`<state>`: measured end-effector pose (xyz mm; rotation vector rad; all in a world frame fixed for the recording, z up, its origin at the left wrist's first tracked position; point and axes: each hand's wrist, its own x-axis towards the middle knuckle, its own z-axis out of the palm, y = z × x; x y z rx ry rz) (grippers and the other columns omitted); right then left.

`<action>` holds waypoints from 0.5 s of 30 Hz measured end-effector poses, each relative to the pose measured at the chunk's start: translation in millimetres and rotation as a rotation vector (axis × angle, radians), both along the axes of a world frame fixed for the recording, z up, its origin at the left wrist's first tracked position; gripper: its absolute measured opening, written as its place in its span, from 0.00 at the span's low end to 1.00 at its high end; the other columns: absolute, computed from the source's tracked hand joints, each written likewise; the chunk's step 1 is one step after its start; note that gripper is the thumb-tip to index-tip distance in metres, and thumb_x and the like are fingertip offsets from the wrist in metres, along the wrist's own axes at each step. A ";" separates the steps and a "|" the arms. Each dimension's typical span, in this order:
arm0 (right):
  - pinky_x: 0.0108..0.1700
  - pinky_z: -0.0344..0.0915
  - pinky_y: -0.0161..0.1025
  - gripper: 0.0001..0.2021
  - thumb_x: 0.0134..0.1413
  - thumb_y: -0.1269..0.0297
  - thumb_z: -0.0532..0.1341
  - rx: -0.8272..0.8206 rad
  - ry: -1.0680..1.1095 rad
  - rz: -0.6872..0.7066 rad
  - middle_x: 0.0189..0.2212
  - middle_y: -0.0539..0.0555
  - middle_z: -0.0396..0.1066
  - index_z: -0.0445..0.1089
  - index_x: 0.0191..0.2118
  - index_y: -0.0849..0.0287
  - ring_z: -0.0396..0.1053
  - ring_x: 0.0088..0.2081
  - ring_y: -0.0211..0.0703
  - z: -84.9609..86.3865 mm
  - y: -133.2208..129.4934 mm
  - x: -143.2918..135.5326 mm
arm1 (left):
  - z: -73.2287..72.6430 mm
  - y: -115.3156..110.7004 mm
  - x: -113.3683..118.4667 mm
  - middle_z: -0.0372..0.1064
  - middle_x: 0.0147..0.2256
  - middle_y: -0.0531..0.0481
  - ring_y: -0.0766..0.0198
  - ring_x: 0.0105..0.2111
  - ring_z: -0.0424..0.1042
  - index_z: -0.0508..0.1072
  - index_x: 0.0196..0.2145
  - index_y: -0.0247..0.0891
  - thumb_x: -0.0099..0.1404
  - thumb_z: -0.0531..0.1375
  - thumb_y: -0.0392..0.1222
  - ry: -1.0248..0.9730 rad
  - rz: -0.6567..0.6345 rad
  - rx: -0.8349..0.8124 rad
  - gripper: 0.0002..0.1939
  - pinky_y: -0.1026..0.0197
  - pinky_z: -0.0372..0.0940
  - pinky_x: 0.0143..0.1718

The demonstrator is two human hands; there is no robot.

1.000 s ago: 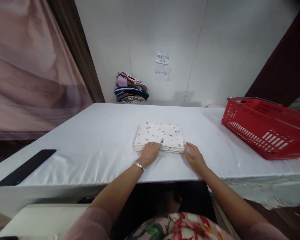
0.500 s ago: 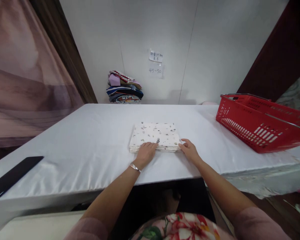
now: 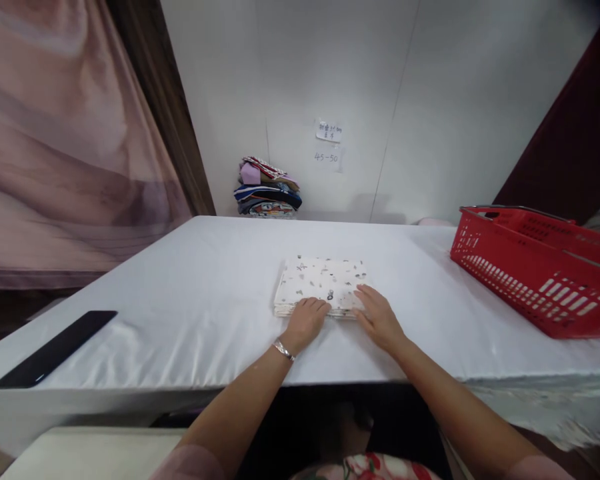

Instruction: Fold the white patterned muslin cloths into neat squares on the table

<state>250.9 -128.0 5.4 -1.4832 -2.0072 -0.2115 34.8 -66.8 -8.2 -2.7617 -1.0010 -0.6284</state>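
Note:
A folded white cloth with small dark and grey motifs lies flat in the middle of the table, its stacked layers showing along the near edge. My left hand rests at that near edge, fingers laid over the top layer and a silver bracelet on the wrist. On the near right corner lies my right hand, its fingers stretched over the cloth and the thumb apart. Neither hand lifts the cloth.
A red plastic basket with metal handles stands at the right. Several folded fabrics are piled at the back against the wall. A black flat object lies at the left on the white-covered table. A pink curtain hangs left.
My right hand has moved from the cloth's right edge onto its near right corner, fingers now spread on top. The left hand stays at the near edge. The whole view has shifted slightly.

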 end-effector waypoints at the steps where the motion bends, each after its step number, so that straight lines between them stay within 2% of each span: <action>1: 0.57 0.52 0.51 0.21 0.58 0.59 0.50 -0.037 -0.056 0.045 0.57 0.58 0.58 0.59 0.56 0.57 0.52 0.59 0.49 -1.5 1.1 -5.3 | 0.0 -0.7 -0.6 0.69 0.40 0.48 0.61 0.41 0.64 0.67 0.43 0.40 0.63 0.51 0.32 -0.002 -0.001 -0.001 0.11 0.56 0.58 0.42; 5: 0.58 0.48 0.55 0.23 0.58 0.57 0.50 -0.206 -0.187 0.069 0.58 0.56 0.57 0.56 0.59 0.54 0.52 0.59 0.51 -18.6 5.5 -11.3 | 1.1 -4.6 -4.7 0.68 0.43 0.48 0.61 0.44 0.64 0.67 0.45 0.40 0.65 0.50 0.33 -0.043 -0.025 -0.037 0.12 0.56 0.59 0.44; 9: 0.58 0.47 0.55 0.23 0.58 0.58 0.50 -0.228 -0.178 0.073 0.59 0.54 0.55 0.55 0.59 0.52 0.51 0.60 0.50 -29.3 5.8 -6.5 | 3.3 -8.5 -11.4 0.67 0.43 0.47 0.61 0.45 0.64 0.67 0.46 0.40 0.65 0.49 0.35 -0.126 -0.072 -0.097 0.13 0.56 0.59 0.46; 11: 0.58 0.47 0.55 0.23 0.58 0.58 0.50 -0.234 -0.154 0.096 0.59 0.54 0.55 0.55 0.59 0.52 0.51 0.60 0.49 -29.5 4.2 -4.5 | 5.3 -8.9 -16.7 0.68 0.40 0.47 0.62 0.44 0.65 0.68 0.43 0.38 0.66 0.49 0.38 -0.172 -0.068 -0.117 0.11 0.57 0.60 0.45; 13: 0.59 0.47 0.55 0.22 0.58 0.57 0.49 -0.240 -0.100 0.102 0.58 0.53 0.57 0.59 0.57 0.52 0.52 0.59 0.49 -28.5 3.3 -1.1 | 8.2 -7.3 -24.4 0.69 0.35 0.47 0.62 0.39 0.66 0.70 0.36 0.38 0.67 0.48 0.40 -0.204 0.010 -0.126 0.12 0.58 0.60 0.42; 15: 0.59 0.48 0.54 0.20 0.58 0.55 0.49 -0.227 0.007 0.045 0.56 0.54 0.60 0.65 0.53 0.53 0.52 0.59 0.49 -27.4 4.9 5.7 | 11.2 -2.9 -34.5 0.68 0.30 0.48 0.62 0.36 0.66 0.69 0.30 0.37 0.67 0.47 0.42 -0.230 0.141 -0.124 0.14 0.57 0.60 0.40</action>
